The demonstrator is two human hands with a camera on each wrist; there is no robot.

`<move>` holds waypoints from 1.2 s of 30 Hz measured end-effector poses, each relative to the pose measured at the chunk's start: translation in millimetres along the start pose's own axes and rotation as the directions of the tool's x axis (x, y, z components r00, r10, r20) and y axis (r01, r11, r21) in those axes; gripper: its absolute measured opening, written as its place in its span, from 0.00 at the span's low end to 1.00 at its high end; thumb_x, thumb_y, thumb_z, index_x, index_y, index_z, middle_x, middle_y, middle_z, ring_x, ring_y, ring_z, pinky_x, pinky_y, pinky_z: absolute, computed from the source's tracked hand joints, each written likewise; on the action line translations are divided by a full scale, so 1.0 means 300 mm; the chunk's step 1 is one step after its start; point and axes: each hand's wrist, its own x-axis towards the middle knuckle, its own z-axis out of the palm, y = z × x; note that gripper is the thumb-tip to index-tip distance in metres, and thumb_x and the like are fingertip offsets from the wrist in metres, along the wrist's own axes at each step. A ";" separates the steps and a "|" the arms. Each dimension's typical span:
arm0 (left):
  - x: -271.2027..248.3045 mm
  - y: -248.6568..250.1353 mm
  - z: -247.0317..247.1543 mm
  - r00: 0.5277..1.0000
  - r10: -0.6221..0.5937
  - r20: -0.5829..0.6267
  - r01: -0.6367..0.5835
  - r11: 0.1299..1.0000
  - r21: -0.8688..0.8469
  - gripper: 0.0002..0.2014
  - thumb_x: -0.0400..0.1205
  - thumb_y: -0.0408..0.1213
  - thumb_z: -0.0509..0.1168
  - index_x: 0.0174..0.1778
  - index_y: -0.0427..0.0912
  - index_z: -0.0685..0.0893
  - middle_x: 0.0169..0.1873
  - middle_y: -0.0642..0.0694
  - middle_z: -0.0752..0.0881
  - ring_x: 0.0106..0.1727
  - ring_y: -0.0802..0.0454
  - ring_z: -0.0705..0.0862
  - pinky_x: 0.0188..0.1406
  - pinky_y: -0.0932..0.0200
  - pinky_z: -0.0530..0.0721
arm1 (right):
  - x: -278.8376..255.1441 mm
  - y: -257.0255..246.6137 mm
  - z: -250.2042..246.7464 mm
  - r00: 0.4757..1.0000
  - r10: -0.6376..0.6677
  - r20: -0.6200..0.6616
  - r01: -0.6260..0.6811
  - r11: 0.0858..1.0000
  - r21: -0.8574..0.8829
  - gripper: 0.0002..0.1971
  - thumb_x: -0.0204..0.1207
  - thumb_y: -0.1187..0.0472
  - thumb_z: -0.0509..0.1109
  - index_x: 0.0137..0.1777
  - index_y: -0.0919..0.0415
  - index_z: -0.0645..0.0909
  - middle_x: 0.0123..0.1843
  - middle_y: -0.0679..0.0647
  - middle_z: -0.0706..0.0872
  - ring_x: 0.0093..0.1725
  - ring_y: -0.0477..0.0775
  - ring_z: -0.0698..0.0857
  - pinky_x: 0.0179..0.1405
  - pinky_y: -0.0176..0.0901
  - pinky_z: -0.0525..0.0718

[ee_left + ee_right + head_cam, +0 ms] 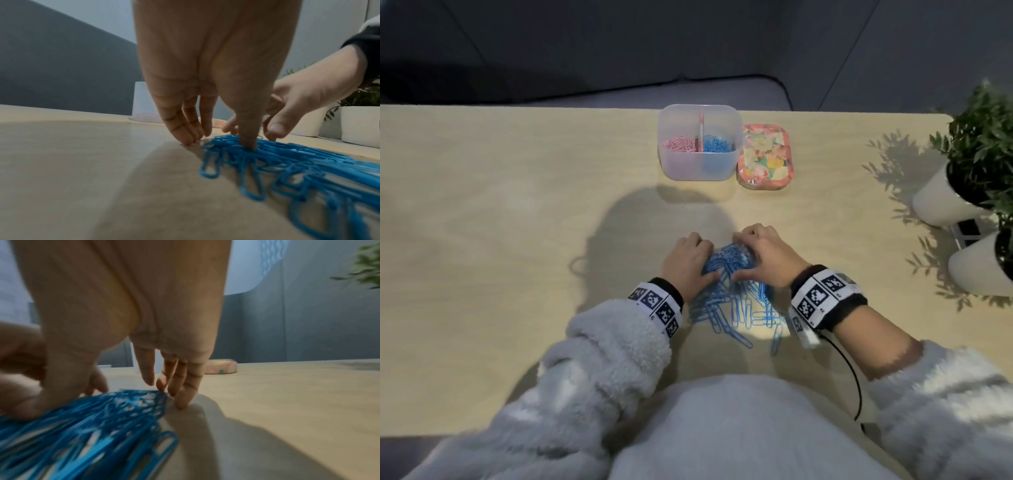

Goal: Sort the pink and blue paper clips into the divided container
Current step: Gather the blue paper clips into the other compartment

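A loose pile of blue paper clips [732, 301] lies on the wooden table close to my body. My left hand [690, 258] and right hand [765, 253] bracket its far end from either side. In the left wrist view the left fingers [185, 134] stand straight on the table beside the blue clips [287, 162], with the thumb pressed into them. The right fingers [185, 386] stand straight against the far edge of the blue clips [92, 418]. The clear divided container [700, 168] sits further back, with pink clips [678, 144] on its left side and blue clips [717, 144] on its right.
A floral lid [765, 156] lies right of the container. Two white pots with green plants [941, 202] [979, 267] stand at the table's right edge. A black cable hangs from the right wristband [822, 294]. Bare tabletop stretches to the left.
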 end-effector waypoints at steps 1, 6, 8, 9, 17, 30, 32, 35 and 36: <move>0.008 0.014 0.003 1.000 -0.017 -0.001 0.017 1.000 0.010 0.19 0.76 0.45 0.67 0.59 0.38 0.76 0.56 0.38 0.76 0.58 0.40 0.75 0.58 0.49 0.73 | 0.002 -0.018 0.016 1.000 -0.010 -0.019 0.010 1.000 -0.017 0.31 0.67 0.50 0.76 0.70 0.56 0.73 0.64 0.58 0.73 0.65 0.58 0.69 0.64 0.55 0.75; 0.043 0.045 -0.005 0.997 -0.071 0.000 0.071 0.997 0.015 0.12 0.80 0.32 0.63 0.58 0.35 0.77 0.56 0.35 0.79 0.56 0.36 0.79 0.53 0.48 0.75 | 0.034 -0.070 0.058 0.988 -0.021 -0.151 0.026 0.999 0.030 0.16 0.73 0.67 0.65 0.61 0.59 0.81 0.59 0.59 0.78 0.60 0.61 0.74 0.58 0.56 0.78; 0.052 0.039 -0.008 0.997 -0.079 0.022 0.079 0.997 0.002 0.11 0.79 0.32 0.64 0.57 0.35 0.78 0.56 0.35 0.80 0.56 0.36 0.79 0.53 0.48 0.75 | 0.040 -0.075 0.052 0.989 -0.035 -0.143 0.033 0.999 -0.020 0.13 0.74 0.67 0.65 0.57 0.60 0.82 0.57 0.59 0.81 0.58 0.62 0.77 0.55 0.57 0.79; 0.054 0.034 -0.010 0.996 -0.089 0.030 0.090 0.996 -0.016 0.11 0.79 0.32 0.64 0.56 0.35 0.78 0.56 0.35 0.81 0.56 0.37 0.80 0.54 0.48 0.75 | 0.042 -0.074 0.044 0.989 -0.042 -0.143 0.038 0.999 -0.032 0.11 0.74 0.67 0.65 0.55 0.61 0.83 0.56 0.60 0.82 0.57 0.63 0.78 0.55 0.57 0.79; 0.051 -0.010 -0.033 0.978 -0.200 0.062 0.209 0.950 -0.230 0.10 0.76 0.32 0.69 0.52 0.36 0.84 0.53 0.38 0.86 0.57 0.41 0.82 0.55 0.52 0.78 | 0.101 -0.039 -0.122 0.982 0.047 -0.184 0.006 0.962 0.274 0.09 0.72 0.71 0.71 0.34 0.57 0.82 0.36 0.56 0.85 0.34 0.41 0.82 0.35 0.32 0.75; 0.088 -0.001 -0.140 0.990 -0.136 -0.028 0.114 0.911 -0.397 0.06 0.76 0.30 0.67 0.48 0.35 0.84 0.48 0.38 0.87 0.51 0.41 0.83 0.46 0.60 0.74 | 0.468 -0.149 -0.472 0.903 0.173 -0.394 -0.008 0.922 0.387 0.05 0.71 0.67 0.73 0.37 0.58 0.82 0.37 0.53 0.83 0.37 0.49 0.82 0.36 0.36 0.87; 0.138 0.004 -0.190 0.989 -0.110 -0.095 0.055 0.889 -0.455 0.06 0.76 0.29 0.67 0.47 0.34 0.83 0.46 0.36 0.87 0.48 0.42 0.83 0.44 0.60 0.73 | 0.493 -0.155 -0.451 0.922 0.196 -0.335 -0.062 0.926 0.372 0.03 0.71 0.68 0.72 0.45 0.62 0.85 0.47 0.60 0.85 0.47 0.57 0.86 0.50 0.51 0.88; 0.237 0.018 -0.277 0.956 -0.126 -0.266 -0.032 0.854 -0.520 0.05 0.75 0.26 0.67 0.46 0.33 0.84 0.40 0.38 0.88 0.40 0.48 0.81 0.44 0.60 0.75 | 0.496 -0.152 -0.430 0.927 0.233 -0.294 -0.120 0.927 0.356 0.14 0.75 0.70 0.66 0.60 0.66 0.82 0.61 0.65 0.84 0.56 0.65 0.86 0.58 0.56 0.85; 0.274 0.026 -0.301 0.934 -0.151 -0.324 -0.054 0.836 -0.546 0.05 0.74 0.26 0.67 0.45 0.33 0.84 0.34 0.42 0.86 0.36 0.51 0.79 0.42 0.61 0.74 | 0.486 -0.147 -0.430 0.921 0.229 -0.313 -0.106 0.925 0.365 0.15 0.77 0.71 0.63 0.62 0.66 0.81 0.62 0.66 0.83 0.58 0.65 0.86 0.61 0.55 0.84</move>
